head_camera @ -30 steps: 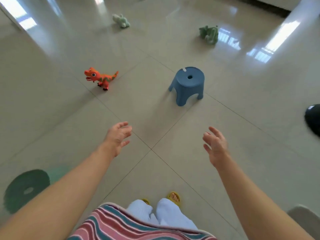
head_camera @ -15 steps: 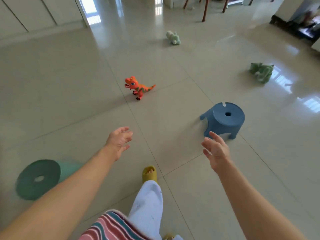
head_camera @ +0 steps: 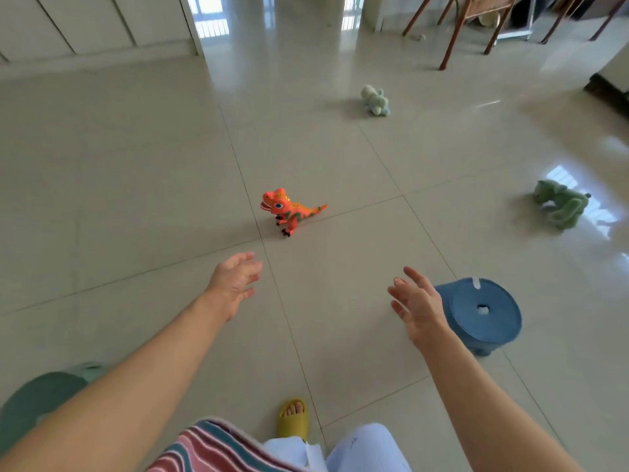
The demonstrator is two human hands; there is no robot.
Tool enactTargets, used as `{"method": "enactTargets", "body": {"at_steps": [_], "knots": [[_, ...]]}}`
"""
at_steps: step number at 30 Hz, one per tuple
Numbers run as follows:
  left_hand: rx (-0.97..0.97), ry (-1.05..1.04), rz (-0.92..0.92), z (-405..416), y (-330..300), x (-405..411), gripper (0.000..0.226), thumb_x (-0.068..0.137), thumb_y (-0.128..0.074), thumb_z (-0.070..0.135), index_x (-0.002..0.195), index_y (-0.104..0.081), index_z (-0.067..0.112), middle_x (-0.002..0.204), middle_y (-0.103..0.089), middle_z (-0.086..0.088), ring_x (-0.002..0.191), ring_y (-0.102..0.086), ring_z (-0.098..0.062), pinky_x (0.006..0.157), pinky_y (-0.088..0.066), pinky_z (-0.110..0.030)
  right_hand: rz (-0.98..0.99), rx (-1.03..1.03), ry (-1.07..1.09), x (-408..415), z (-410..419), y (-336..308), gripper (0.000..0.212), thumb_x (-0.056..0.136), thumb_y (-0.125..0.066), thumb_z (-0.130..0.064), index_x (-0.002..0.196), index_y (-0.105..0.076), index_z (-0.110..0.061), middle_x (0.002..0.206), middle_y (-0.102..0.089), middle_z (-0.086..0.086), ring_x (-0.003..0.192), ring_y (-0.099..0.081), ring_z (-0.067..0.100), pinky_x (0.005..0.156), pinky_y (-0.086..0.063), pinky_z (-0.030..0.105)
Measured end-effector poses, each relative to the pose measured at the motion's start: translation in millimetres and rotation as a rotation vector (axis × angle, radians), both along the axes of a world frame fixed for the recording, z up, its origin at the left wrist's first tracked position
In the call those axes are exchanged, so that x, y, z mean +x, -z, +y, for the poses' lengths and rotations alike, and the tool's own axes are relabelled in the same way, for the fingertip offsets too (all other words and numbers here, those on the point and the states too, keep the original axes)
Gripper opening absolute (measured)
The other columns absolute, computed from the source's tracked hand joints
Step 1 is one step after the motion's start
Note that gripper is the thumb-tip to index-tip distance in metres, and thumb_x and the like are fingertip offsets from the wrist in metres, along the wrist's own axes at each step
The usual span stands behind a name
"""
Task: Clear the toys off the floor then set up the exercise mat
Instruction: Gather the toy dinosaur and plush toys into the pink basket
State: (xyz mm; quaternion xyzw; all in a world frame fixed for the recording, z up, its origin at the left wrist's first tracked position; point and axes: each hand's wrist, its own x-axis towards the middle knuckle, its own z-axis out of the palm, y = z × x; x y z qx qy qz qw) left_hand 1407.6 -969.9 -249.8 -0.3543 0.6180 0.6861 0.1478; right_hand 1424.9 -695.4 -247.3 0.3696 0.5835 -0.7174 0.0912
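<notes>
An orange toy dinosaur (head_camera: 289,210) stands on the tiled floor just ahead of my hands. A pale green plush toy (head_camera: 375,100) lies farther back. A darker green plush dinosaur (head_camera: 561,203) lies at the right. My left hand (head_camera: 233,282) reaches forward, fingers apart and empty, a short way below the orange dinosaur. My right hand (head_camera: 417,306) is also empty with fingers spread, beside a blue plastic stool (head_camera: 483,313). A rolled green mat (head_camera: 37,401) lies at the lower left, partly hidden by my left arm.
Wooden chair legs (head_camera: 452,35) stand at the back right. White cabinet doors (head_camera: 85,25) line the back left, with a bright doorway (head_camera: 211,18) beside them. A dark furniture base (head_camera: 609,92) sits at the far right. My foot in a yellow slipper (head_camera: 293,419) is below.
The view has swung left and moved forward. The orange dinosaur is now centred and closer to my left hand. The blue stool has slid to the right, beside my right hand.
</notes>
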Motion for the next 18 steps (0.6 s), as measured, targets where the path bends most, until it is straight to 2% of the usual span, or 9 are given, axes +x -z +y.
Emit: {"method": "enactTargets", "body": {"at_steps": [4,9,11,14,18], "knots": [[0.001,-0.037,0.000,-4.4,2.6,-49.6,0.037,0.090,-0.055,0.007,0.126,-0.050,0.012,0.110,-0.055,-0.006,0.098,-0.050,-0.021,0.087,-0.036,-0.034,-0.006,-0.003,-0.041,-60.6,-2.5,3.8,0.041,0.091,-0.050,-0.001,0.131,-0.049,-0.015,0.112,-0.055,0.007,0.094,-0.055,0.018,0.090,-0.041,0.032],[0.000,-0.114,0.000,0.9,10.7,-117.7,0.036,0.089,-0.056,0.007,0.124,-0.051,0.014,0.111,-0.055,-0.006,0.095,-0.052,-0.019,0.086,-0.036,-0.034,-0.004,-0.011,-0.126,-153.4,-0.4,15.2,0.041,0.091,-0.050,-0.001,0.129,-0.049,-0.016,0.094,-0.055,0.000,0.081,-0.054,0.011,0.087,-0.039,0.032],[-0.003,-0.157,-0.002,5.1,14.4,-149.6,0.036,0.089,-0.056,0.007,0.124,-0.051,0.014,0.110,-0.056,-0.006,0.094,-0.052,-0.019,0.086,-0.037,-0.034,-0.003,-0.022,-0.161,-197.1,0.7,18.8,0.041,0.090,-0.050,-0.001,0.129,-0.049,-0.016,0.097,-0.055,0.001,0.079,-0.054,0.011,0.087,-0.039,0.031],[-0.002,-0.213,-0.021,14.8,17.4,-190.5,0.037,0.089,-0.056,0.008,0.125,-0.051,0.013,0.111,-0.056,-0.006,0.091,-0.054,-0.017,0.086,-0.037,-0.034,-0.021,-0.023,-0.236,-254.2,3.1,19.4,0.041,0.090,-0.050,-0.001,0.129,-0.049,-0.016,0.105,-0.054,0.003,0.082,-0.055,0.012,0.088,-0.039,0.032],[0.006,-0.276,-0.029,23.3,23.3,-242.0,0.037,0.089,-0.057,0.009,0.125,-0.051,0.013,0.112,-0.056,-0.006,0.101,-0.052,-0.021,0.085,-0.038,-0.034,-0.052,-0.006,-0.310,-320.8,0.7,22.7,0.041,0.090,-0.051,-0.002,0.129,-0.049,-0.014,0.113,-0.053,0.007,0.096,-0.053,0.019,0.096,-0.040,0.035]]}}
